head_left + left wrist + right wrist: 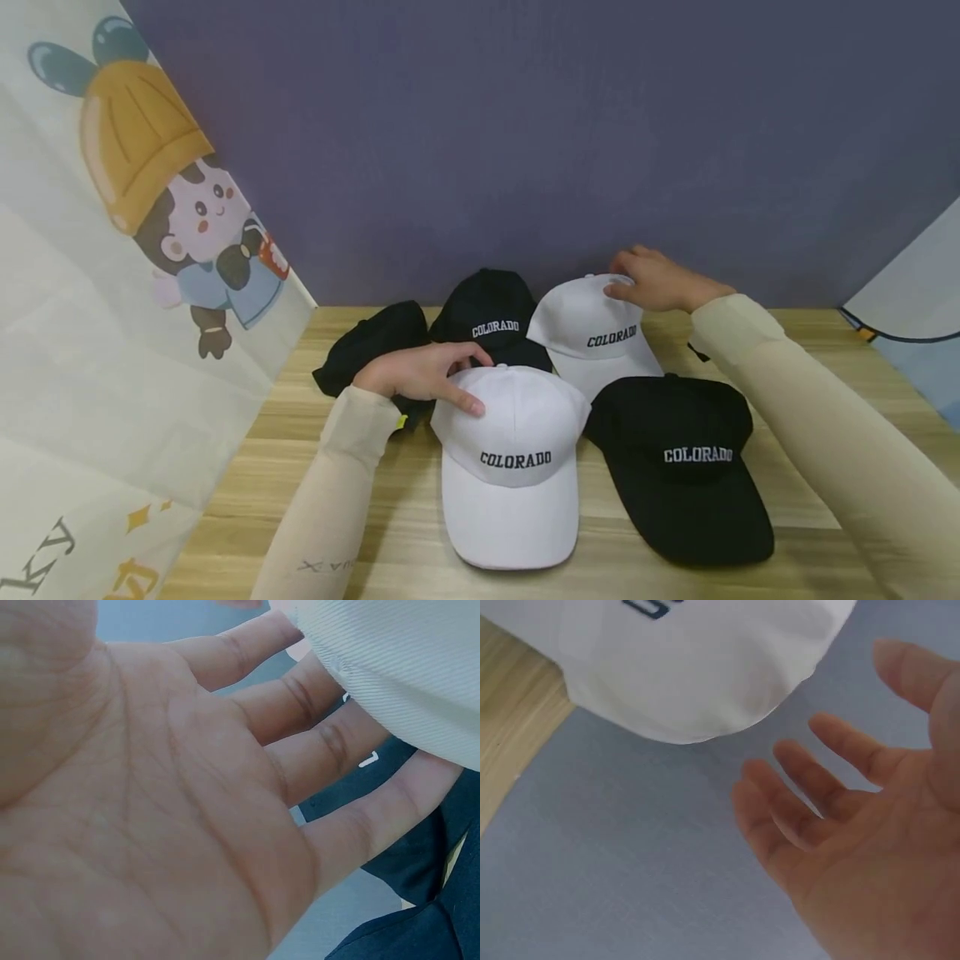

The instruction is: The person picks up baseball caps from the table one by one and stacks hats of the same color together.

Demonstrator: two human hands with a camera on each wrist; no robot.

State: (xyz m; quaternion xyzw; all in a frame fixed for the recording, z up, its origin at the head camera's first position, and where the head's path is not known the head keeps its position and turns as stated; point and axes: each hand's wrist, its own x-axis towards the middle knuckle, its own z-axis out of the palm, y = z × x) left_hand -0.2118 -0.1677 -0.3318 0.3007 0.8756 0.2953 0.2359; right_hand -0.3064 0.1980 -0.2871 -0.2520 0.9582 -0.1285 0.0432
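Observation:
A white baseball cap (517, 425) marked COLORADO sits at the front middle, brim toward me. My left hand (423, 375) is at the left side of its crown, thumb over the front panel. In the left wrist view the fairly straight fingers (330, 750) pass behind the white fabric (405, 675), which hides their tips. Behind it stands a second white cap (577, 308). Beside that cap's crown my right hand (660, 279) is held with loosely bent fingers; the right wrist view shows a gap between these and the cap (705, 682).
A black COLORADO cap (675, 467) lies at front right. Another black cap (487, 300) stands at the back, and a third (386, 333) leans left, partly behind my left hand. All rest on a wood-grain table (375, 517) against a grey-purple wall (525, 142).

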